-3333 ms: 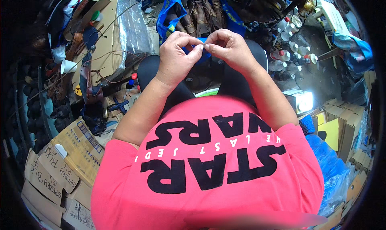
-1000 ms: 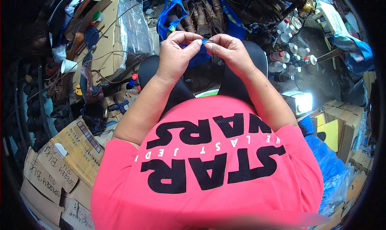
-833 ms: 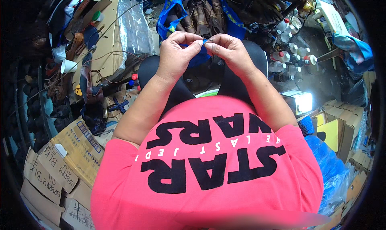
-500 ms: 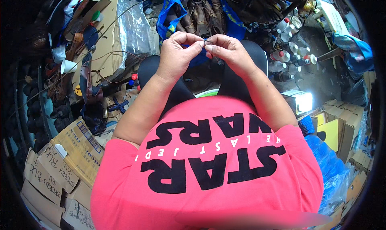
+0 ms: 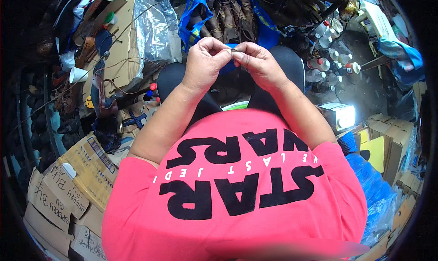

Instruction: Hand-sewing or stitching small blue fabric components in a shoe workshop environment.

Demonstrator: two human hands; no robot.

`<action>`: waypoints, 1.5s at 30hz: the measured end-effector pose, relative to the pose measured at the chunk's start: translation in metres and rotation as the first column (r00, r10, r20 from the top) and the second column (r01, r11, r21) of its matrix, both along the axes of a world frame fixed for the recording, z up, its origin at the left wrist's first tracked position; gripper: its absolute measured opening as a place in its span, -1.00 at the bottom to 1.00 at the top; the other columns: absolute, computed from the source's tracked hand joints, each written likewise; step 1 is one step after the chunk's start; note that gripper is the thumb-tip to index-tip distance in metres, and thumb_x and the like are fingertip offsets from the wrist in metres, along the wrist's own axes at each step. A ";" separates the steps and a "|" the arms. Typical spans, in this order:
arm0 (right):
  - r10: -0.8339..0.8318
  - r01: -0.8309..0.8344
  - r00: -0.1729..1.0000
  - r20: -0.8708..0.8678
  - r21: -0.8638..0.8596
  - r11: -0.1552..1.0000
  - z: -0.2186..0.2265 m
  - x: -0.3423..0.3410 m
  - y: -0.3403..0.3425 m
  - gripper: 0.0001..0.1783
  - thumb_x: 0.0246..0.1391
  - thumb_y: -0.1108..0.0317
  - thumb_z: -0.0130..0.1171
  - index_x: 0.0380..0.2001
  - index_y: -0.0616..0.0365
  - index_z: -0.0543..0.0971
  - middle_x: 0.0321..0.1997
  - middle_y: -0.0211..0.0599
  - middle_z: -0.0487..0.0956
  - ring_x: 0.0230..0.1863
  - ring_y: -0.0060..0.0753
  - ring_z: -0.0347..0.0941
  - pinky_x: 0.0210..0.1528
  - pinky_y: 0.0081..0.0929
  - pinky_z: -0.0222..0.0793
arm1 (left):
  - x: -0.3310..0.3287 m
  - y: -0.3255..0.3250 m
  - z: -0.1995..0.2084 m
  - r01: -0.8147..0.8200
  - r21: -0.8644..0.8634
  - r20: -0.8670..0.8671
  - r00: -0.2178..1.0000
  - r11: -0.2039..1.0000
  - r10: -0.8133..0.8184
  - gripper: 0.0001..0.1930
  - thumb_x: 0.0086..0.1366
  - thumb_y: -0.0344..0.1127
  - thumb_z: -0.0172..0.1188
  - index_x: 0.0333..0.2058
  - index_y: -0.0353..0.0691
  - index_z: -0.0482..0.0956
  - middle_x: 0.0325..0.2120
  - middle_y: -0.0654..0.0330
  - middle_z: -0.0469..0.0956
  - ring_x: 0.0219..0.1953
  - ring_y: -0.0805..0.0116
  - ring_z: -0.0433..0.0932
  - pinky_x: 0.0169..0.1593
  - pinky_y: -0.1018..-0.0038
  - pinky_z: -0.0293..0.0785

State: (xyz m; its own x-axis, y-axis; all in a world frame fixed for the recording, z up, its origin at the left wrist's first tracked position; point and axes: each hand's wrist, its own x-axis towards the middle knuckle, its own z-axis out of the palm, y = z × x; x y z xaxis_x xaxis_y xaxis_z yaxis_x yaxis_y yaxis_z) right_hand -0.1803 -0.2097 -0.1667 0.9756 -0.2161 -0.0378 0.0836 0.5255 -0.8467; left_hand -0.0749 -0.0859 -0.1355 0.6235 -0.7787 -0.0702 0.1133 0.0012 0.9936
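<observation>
Dim, cluttered scene — bright lamp (image 5: 343, 116) glares right — fisheye edges bend dark

A blue bag (image 5: 191, 21) holds brown leather sandals (image 5: 228, 14) ahead; small bottles (image 5: 331, 55) cluster to the right – a lit lamp (image 5: 342, 116) below them – flattened cardboard boxes (image 5: 68, 188) lie left, beside a white cup (image 5: 77, 75)

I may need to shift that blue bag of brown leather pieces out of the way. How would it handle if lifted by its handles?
The blue bag looks thin and soft, so it would probably sag and fold. The brown leather pieces stand loosely and poke out the open top, so they could shift or spill if it tilts.
</observation>
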 end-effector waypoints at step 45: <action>-0.191 0.154 0.980 -0.047 -0.424 0.893 0.031 -0.005 -0.007 -0.85 -0.09 0.37 0.19 -0.50 0.26 0.56 -0.49 -0.46 0.51 -0.43 -0.69 0.36 -0.35 -0.67 0.30 | -0.002 0.006 0.027 -0.089 0.106 0.716 0.698 0.990 -0.013 -0.94 -0.04 -0.49 0.19 -0.51 -0.29 0.56 -0.46 0.22 0.45 -0.39 0.48 0.46 -0.24 0.59 0.38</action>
State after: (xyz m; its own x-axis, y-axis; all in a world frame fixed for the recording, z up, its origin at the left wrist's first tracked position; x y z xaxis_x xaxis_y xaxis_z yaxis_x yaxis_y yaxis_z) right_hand -0.1857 -0.2163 -0.1357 0.9187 -0.3948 0.0113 0.0584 0.1075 -0.9925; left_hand -0.0774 -0.0798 -0.1080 0.5546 -0.7699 0.3157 -0.6271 -0.1373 0.7667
